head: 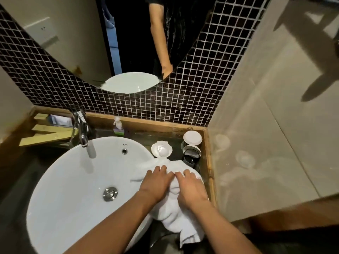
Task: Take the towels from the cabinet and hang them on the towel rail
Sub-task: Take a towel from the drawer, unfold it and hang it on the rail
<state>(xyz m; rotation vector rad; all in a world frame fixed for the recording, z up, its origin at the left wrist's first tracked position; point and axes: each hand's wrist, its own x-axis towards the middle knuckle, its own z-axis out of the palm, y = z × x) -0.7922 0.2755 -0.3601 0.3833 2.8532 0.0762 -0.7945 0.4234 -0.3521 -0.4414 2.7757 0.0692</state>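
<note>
Towel (176,215), soft and limp, is lying bunched at lower centre; left hand (157,182) and right hand (190,187) are pressing it flat-fingered; gathering an edge looks best.

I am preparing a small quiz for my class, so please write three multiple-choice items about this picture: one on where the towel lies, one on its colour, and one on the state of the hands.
1. Where does the towel lie?
A. inside the sink bowl
B. on the counter to the right of the sink, partly over its rim
C. on a rail on the wall

2. What colour is the towel?
A. white
B. blue
C. brown

3. What are the hands doing?
A. both hang free in the air
B. one turns the tap
C. both rest, palms down, on the towel

Answers:
1 B: it lies between the sink and the wooden edge, and one end hangs off the counter's front.
2 A: the cloth is white like the sink.
3 C: the left hand and the right hand lie side by side on top of it.
</note>
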